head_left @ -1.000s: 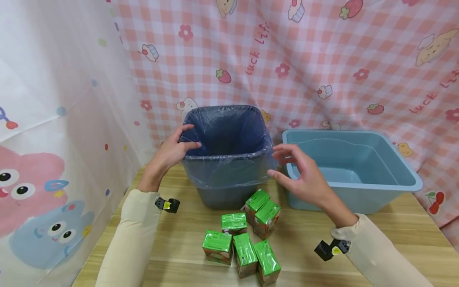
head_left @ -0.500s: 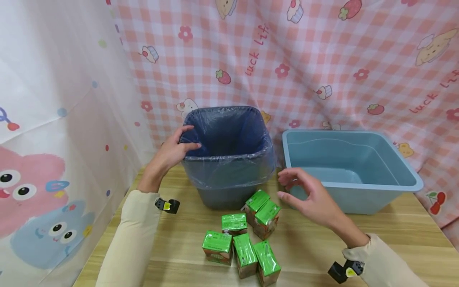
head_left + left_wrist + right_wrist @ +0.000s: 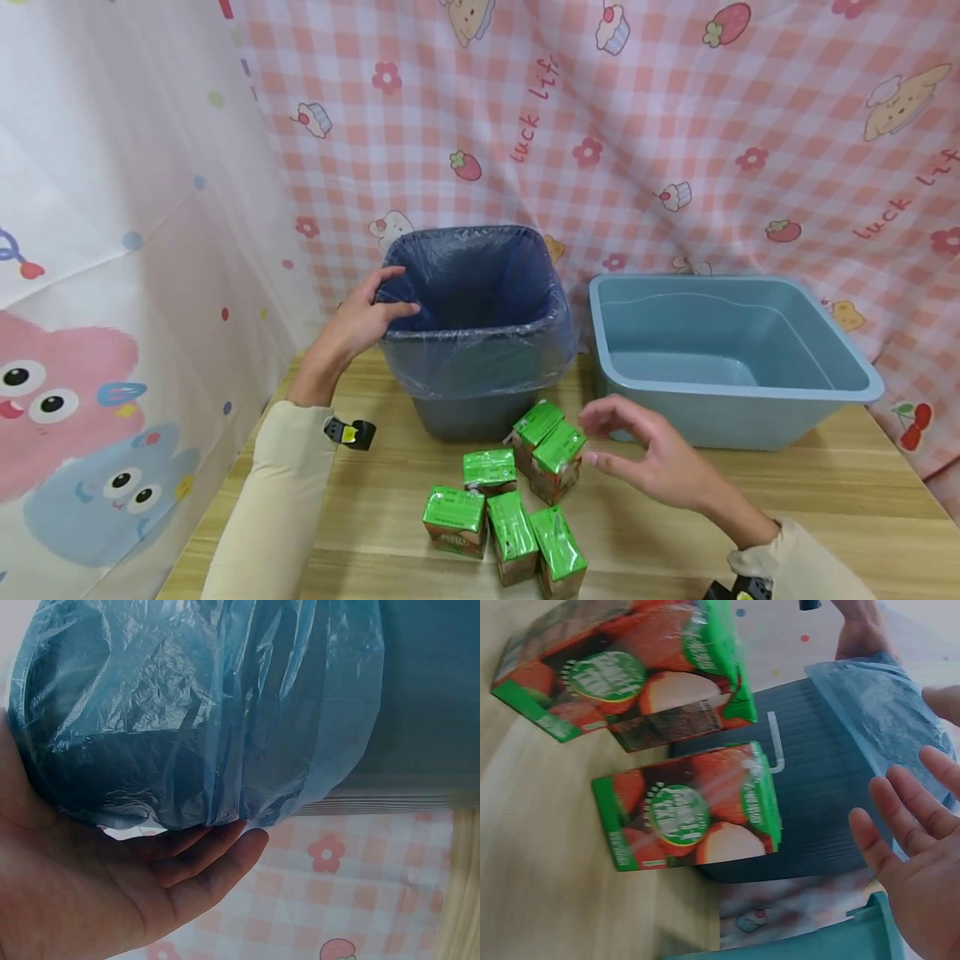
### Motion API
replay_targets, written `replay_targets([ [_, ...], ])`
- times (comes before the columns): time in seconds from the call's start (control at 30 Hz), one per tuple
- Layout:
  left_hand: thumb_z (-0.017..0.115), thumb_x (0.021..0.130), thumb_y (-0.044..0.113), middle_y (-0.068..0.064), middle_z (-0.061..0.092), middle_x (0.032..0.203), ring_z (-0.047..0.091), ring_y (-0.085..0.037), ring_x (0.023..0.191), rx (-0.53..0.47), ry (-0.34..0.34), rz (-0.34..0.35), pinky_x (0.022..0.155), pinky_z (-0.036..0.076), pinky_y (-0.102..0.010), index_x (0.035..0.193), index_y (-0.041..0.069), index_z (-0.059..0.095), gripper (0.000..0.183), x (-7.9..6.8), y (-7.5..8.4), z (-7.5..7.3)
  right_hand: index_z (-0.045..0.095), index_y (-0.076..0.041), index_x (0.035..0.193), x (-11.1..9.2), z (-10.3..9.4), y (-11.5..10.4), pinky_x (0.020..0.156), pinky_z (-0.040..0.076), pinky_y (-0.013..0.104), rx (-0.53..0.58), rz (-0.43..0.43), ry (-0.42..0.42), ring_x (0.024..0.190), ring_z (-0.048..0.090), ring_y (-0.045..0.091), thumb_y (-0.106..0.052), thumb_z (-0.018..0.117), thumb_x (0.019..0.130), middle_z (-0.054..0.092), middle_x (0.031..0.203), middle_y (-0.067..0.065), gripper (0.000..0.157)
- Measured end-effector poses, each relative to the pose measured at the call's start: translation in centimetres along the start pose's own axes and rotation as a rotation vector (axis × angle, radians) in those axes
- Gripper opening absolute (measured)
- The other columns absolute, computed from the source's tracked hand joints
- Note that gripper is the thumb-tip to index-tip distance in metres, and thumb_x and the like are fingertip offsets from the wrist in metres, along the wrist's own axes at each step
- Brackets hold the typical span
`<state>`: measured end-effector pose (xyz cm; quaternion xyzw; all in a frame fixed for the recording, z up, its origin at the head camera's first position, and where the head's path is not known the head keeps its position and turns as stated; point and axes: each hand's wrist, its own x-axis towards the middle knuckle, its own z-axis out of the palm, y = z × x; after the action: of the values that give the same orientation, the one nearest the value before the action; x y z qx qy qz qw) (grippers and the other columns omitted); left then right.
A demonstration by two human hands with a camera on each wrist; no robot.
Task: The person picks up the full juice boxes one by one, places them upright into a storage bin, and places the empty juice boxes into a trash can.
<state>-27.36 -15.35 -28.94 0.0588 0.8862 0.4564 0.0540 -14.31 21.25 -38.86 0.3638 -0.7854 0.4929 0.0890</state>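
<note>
A grey trash bin (image 3: 480,417) stands at the middle back with a clear bluish bag (image 3: 480,362) folded over its rim. At its left rim my left hand (image 3: 356,317) holds on, thumb over the edge; in the left wrist view the fingers (image 3: 217,866) lie along the outside of the bag. My right hand (image 3: 652,454) is beside a pair of drink cartons, thumb and fingers apart and holding nothing. The nearer of that pair is a green-topped carton (image 3: 558,458), with fruit pictures on its side in the right wrist view. Just behind it stands another carton (image 3: 536,425).
Several more drink cartons (image 3: 513,537) stand grouped on the wooden table (image 3: 382,517) in front of the bin. To the right is a blue plastic tub (image 3: 720,417) with nothing seen inside. A pink checked curtain (image 3: 480,108) hangs behind.
My right hand has come down and away from the bin's right side to beside the pair of cartons. The left hand stays on the rim; the cartons have not moved.
</note>
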Motion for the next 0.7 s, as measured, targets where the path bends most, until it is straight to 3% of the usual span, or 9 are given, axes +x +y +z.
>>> replay_targets([
  [0.13, 0.062, 0.095, 0.034, -0.008, 0.015, 0.165, 0.023, -0.034, 0.148, -0.004, -0.002, -0.003, 0.117, 0.021, -0.058, 0.155, 0.026, 0.029, 0.069, 0.0, 0.0, 0.0, 0.06, -0.011, 0.117, -0.7, 0.5, 0.4, 0.086, 0.052, 0.031, 0.038, 0.013, -0.054, 0.1, 0.061, 0.015, -0.001, 0.075, 0.084, 0.065, 0.108, 0.009, 0.037],
  [0.33, 0.061, 0.095, 0.033, -0.008, 0.016, 0.165, 0.024, -0.033, 0.148, -0.009, -0.005, -0.007, 0.117, 0.021, -0.058, 0.156, 0.026, 0.028, 0.069, -0.1, -0.1, 0.0, 0.06, -0.008, 0.116, -1.6, 1.3, 0.8, 0.085, 0.051, 0.031, 0.046, 0.002, -0.114, 0.1, 0.061, 0.012, -0.003, 0.075, 0.085, 0.064, 0.11, -0.003, 0.035],
  [0.47, 0.061, 0.096, 0.033, -0.008, 0.017, 0.164, 0.024, -0.034, 0.147, -0.011, -0.011, -0.002, 0.116, 0.022, -0.058, 0.156, 0.026, 0.028, 0.069, -0.1, -0.2, 0.0, 0.06, -0.005, 0.118, -2.1, 1.8, 1.0, 0.085, 0.052, 0.031, 0.052, -0.005, -0.138, 0.1, 0.061, 0.012, -0.004, 0.075, 0.085, 0.064, 0.111, -0.003, 0.036],
  [0.7, 0.061, 0.096, 0.033, -0.009, 0.019, 0.164, 0.025, -0.034, 0.147, -0.01, -0.009, 0.006, 0.116, 0.022, -0.059, 0.156, 0.025, 0.028, 0.069, -0.1, -0.2, 0.0, 0.059, -0.009, 0.121, -2.6, 2.3, 1.3, 0.086, 0.052, 0.031, 0.07, -0.022, -0.164, 0.1, 0.062, 0.012, -0.003, 0.075, 0.084, 0.065, 0.114, -0.002, 0.04],
])
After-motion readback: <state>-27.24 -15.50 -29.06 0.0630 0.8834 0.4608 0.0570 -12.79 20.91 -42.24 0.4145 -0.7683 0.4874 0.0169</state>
